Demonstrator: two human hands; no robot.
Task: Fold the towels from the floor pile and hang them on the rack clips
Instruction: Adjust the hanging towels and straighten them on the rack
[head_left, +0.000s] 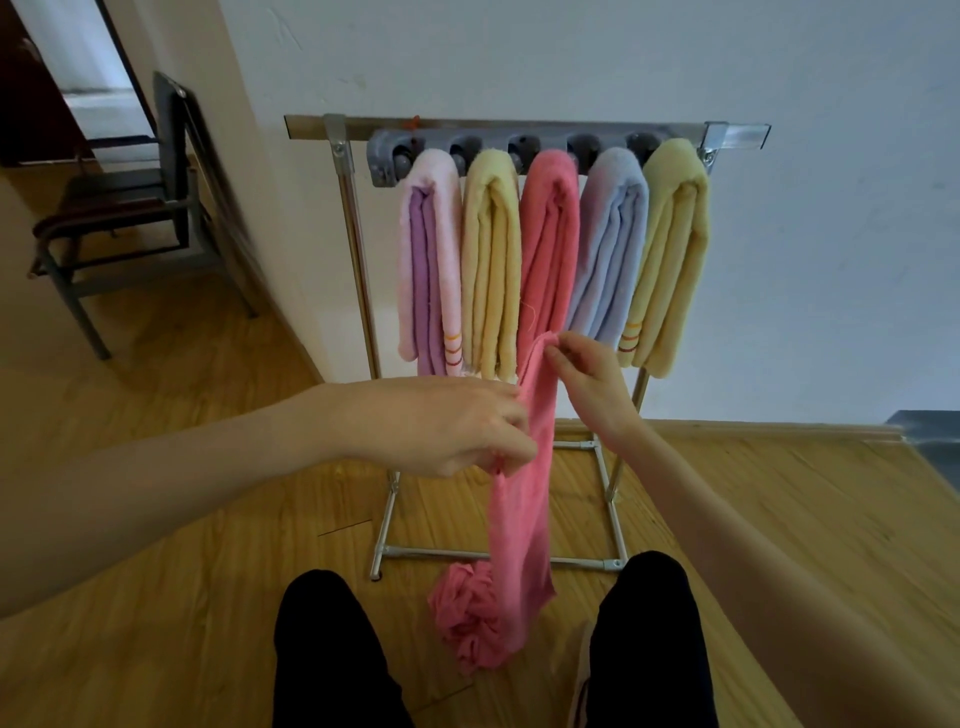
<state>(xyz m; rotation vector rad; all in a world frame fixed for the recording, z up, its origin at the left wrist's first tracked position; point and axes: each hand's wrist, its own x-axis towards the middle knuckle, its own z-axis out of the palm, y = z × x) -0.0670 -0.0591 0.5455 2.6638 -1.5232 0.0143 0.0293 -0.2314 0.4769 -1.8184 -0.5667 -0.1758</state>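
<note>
A long pink towel (522, 525) hangs from my two hands, and its lower end lies bunched on the floor between my legs. My right hand (592, 387) pinches its top corner in front of the rack. Lower down, my left hand (457, 426) pinches the towel's left edge. Behind them stands the metal rack (358, 249) with a grey clip bar (384, 156). Several folded towels hang from the clips: a pale pink and purple one (431, 260), a yellow one (491, 260), a deep pink one (550, 244), a light blue one (613, 244) and another yellow one (672, 249).
A dark chair (130, 208) stands at the left by a doorway. The rack's base frame (498, 556) rests on the wooden floor just ahead of my knees (332, 649). A white wall runs behind the rack.
</note>
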